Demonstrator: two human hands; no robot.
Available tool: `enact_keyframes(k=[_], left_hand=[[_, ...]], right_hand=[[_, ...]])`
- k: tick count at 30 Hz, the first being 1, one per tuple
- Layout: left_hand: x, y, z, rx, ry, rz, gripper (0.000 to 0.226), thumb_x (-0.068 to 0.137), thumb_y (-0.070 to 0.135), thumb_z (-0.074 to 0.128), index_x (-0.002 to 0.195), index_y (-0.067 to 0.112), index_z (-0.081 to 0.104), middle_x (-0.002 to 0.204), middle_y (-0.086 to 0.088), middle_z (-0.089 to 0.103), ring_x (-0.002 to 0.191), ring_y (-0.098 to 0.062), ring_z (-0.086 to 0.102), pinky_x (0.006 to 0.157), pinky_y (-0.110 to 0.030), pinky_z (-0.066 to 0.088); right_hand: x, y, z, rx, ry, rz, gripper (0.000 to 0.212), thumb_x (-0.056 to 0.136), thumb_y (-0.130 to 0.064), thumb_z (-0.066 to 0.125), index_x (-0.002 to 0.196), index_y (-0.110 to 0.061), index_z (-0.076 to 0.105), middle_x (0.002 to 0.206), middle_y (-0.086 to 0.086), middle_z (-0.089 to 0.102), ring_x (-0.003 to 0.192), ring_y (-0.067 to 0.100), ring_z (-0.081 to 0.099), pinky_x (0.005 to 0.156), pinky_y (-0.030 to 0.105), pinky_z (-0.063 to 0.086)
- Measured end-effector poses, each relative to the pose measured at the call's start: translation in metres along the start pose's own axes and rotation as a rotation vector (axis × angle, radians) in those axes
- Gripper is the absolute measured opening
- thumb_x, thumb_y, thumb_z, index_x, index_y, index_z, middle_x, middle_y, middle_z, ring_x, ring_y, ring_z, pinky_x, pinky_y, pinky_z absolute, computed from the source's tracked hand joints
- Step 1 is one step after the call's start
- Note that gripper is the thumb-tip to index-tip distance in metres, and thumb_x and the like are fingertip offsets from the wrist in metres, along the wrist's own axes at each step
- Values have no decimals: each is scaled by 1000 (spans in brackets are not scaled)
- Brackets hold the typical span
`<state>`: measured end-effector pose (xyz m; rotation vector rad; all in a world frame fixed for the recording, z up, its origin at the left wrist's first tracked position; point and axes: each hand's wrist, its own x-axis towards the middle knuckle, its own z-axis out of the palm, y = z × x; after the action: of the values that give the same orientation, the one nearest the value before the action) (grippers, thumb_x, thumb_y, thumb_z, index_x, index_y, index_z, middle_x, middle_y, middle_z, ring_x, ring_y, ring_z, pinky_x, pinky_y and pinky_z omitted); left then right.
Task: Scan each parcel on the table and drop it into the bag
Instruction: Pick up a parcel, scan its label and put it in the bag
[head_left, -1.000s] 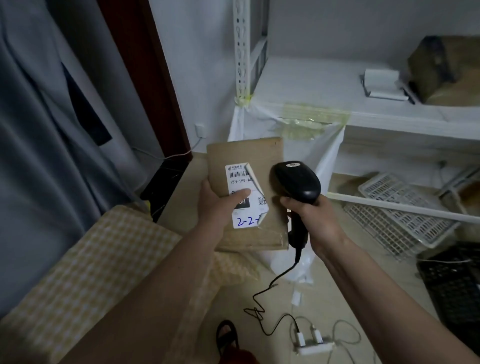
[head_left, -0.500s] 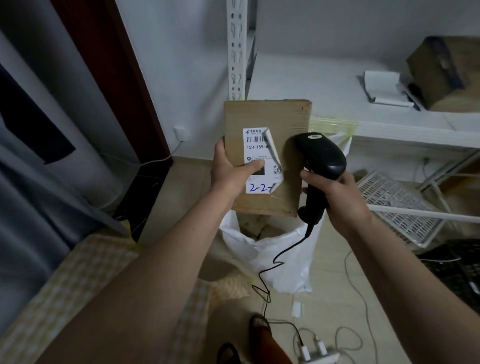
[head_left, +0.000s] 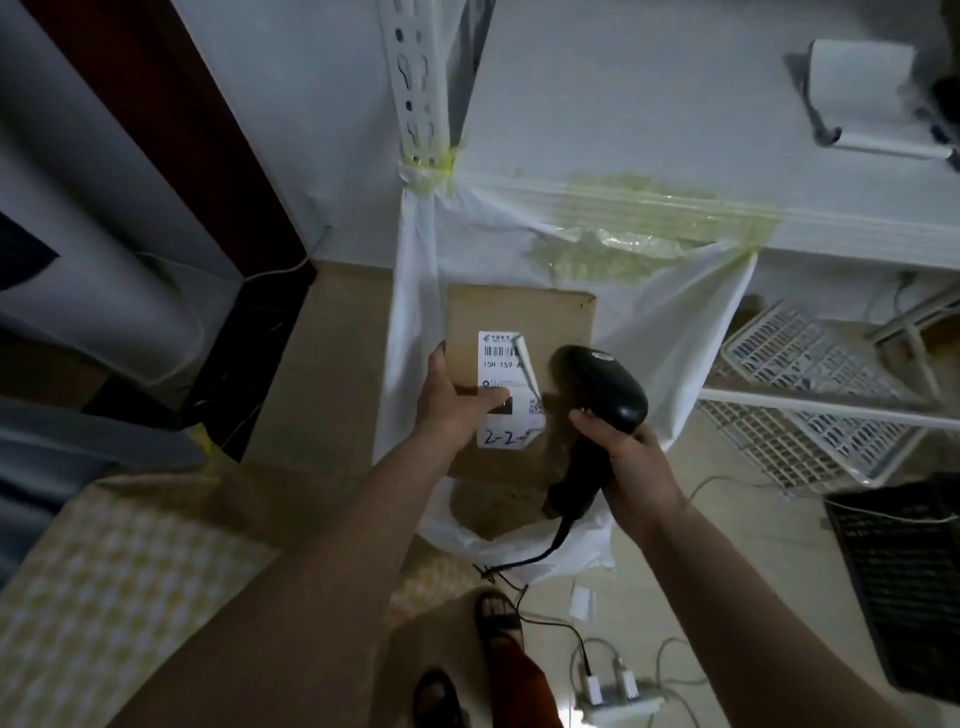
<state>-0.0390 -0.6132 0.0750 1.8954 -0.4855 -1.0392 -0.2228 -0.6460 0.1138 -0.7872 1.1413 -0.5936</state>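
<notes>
The left hand grips a flat brown cardboard parcel by its left edge, fingers behind and thumb pressed across the front onto a white shipping label. The label carries a barcode, printed characters and a handwritten "2-2" at the bottom; its right edge is peeling and curled away from the cardboard. The parcel is held upright, facing the viewer, directly above the open mouth of a white plastic bag.

The right hand is wrapped around the handle of a black handheld barcode scanner, just to the right of the parcel, with the scanner's head close beside the label. A black cable runs from the handle's base down to the floor.

The bag hangs open, its top edge taped with yellowish tape to the front of a white shelf and its metal upright. A surface covered in a yellow checked cloth sits at lower left. White wire racks lie on the floor at right, and a white power strip sits near the bottom.
</notes>
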Motion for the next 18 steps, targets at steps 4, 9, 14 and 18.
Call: enact_keyframes(k=[4, 9, 14, 18], left_hand=[[13, -40, 18, 68, -23, -161, 94, 71, 18, 85, 147, 23, 29, 130, -1, 58, 114, -24, 58, 88, -39, 53], [19, -53, 51, 147, -89, -229, 76, 80, 19, 79, 143, 19, 36, 133, -3, 57, 120, -26, 55, 93, -36, 45], [38, -52, 89, 240, -305, -227, 64, 86, 19, 72, 141, 16, 39, 135, 0, 53, 122, -23, 52, 95, -32, 46], [27, -65, 94, 873, -703, -231, 47, 94, 31, 59, 133, 6, 50, 132, -9, 56, 119, -29, 54, 102, -40, 44]], right_hand=[[22, 36, -10, 50, 36, 152, 26, 84, -6, 64, 109, -10, 62, 101, 10, 69, 103, 30, 63, 89, 43, 51], [35, 47, -34, -21, 151, 250, 22, 84, -7, 65, 106, -9, 61, 101, 12, 68, 99, 29, 62, 85, 41, 52], [54, 29, -58, -150, 331, 201, 13, 86, -7, 61, 98, -10, 61, 89, 11, 65, 89, 28, 63, 70, 34, 51], [62, 26, -62, -205, 385, 239, 6, 85, -6, 60, 89, -8, 63, 74, 11, 58, 75, 30, 59, 80, 45, 52]])
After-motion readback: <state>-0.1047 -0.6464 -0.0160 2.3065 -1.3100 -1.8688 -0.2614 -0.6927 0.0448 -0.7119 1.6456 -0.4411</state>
